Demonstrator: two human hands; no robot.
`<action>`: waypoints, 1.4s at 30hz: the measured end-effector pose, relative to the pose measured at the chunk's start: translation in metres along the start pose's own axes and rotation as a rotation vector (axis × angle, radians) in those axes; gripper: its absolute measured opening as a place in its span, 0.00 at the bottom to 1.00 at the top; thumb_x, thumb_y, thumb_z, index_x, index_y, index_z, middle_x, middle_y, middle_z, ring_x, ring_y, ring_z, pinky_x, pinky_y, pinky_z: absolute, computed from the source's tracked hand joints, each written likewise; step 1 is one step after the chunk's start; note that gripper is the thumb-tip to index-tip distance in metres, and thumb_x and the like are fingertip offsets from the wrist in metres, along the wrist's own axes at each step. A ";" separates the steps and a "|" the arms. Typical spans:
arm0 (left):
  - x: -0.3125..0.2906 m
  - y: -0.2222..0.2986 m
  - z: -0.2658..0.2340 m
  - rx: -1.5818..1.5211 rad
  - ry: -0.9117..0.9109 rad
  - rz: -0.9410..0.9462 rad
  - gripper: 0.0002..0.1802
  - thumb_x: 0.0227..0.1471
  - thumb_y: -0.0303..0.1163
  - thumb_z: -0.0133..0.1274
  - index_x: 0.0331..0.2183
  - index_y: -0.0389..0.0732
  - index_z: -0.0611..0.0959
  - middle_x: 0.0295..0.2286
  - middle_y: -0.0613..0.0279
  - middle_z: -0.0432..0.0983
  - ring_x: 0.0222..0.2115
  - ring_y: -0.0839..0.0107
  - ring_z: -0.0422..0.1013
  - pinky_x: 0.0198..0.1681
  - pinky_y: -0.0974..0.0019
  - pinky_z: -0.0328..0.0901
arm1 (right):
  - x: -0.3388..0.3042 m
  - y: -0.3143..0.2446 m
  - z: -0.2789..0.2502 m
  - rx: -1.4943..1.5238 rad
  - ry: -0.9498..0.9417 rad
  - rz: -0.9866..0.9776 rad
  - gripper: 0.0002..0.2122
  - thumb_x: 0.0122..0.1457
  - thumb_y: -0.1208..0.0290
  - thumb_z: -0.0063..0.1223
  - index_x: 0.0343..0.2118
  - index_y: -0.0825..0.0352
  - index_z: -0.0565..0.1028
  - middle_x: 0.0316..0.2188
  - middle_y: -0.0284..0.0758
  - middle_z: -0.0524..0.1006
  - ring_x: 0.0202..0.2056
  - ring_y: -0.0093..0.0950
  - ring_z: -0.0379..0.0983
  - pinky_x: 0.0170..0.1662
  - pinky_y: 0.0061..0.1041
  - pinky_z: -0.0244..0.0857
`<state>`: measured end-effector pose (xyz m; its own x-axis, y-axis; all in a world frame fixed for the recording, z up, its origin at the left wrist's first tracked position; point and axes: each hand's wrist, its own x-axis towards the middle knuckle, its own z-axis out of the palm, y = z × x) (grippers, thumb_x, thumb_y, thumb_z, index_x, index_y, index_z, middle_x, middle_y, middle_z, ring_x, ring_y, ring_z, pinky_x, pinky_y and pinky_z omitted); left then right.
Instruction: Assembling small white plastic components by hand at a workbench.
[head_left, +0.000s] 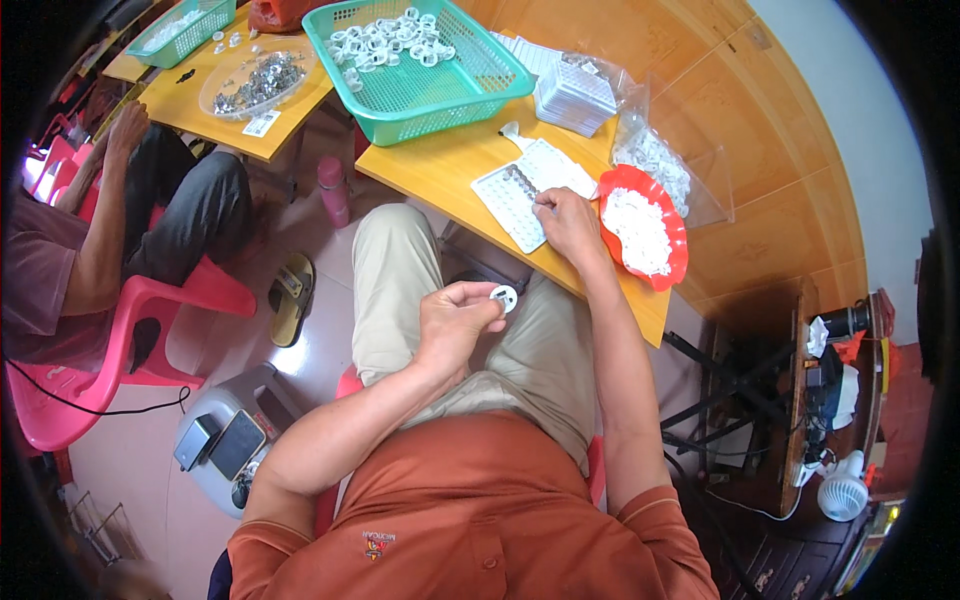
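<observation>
My left hand is above my lap, thumb and fingers pinched on a small round white plastic part with a dark slot in it. My right hand reaches over the table, its fingertips closed together at the right edge of a white tray with rows of small pockets. Dark grey small parts fill some of the pockets. What the right fingertips pinch, if anything, is too small to make out. Just right of that hand stands a red scalloped dish heaped with small white pieces.
A green basket of white round parts stands at the table's far left. Behind the tray are stacked clear trays and a plastic bag of white pieces. Left, a person sits by another table with a bowl of metal parts.
</observation>
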<state>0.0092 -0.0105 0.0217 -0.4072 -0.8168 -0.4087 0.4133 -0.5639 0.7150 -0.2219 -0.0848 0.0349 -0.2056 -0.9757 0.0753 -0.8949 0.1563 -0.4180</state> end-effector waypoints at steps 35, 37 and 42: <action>0.005 -0.004 -0.003 -0.024 0.016 0.018 0.10 0.47 0.19 0.56 0.35 0.32 0.80 0.30 0.59 0.79 0.25 0.76 0.74 0.30 0.76 0.71 | -0.119 -0.047 0.008 0.799 0.040 -0.127 0.07 0.55 0.80 0.57 0.37 0.75 0.78 0.33 0.35 0.78 0.35 0.20 0.74 0.39 0.18 0.67; 0.005 -0.004 -0.003 -0.035 0.014 0.024 0.10 0.47 0.19 0.56 0.36 0.31 0.80 0.30 0.59 0.79 0.25 0.76 0.74 0.30 0.76 0.71 | -0.123 -0.049 0.012 0.773 0.059 -0.219 0.07 0.53 0.82 0.58 0.36 0.75 0.78 0.33 0.36 0.77 0.35 0.20 0.73 0.39 0.18 0.67; 0.006 -0.005 -0.004 -0.032 0.024 0.033 0.11 0.47 0.18 0.56 0.36 0.31 0.80 0.30 0.59 0.79 0.24 0.76 0.74 0.30 0.76 0.71 | -0.128 -0.050 0.021 0.764 0.068 -0.188 0.06 0.52 0.83 0.58 0.34 0.73 0.79 0.32 0.35 0.77 0.34 0.20 0.72 0.37 0.17 0.66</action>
<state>0.0081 -0.0129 0.0130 -0.3735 -0.8374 -0.3989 0.4523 -0.5399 0.7099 -0.1427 0.0290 0.0271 -0.1239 -0.9600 0.2510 -0.4024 -0.1827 -0.8970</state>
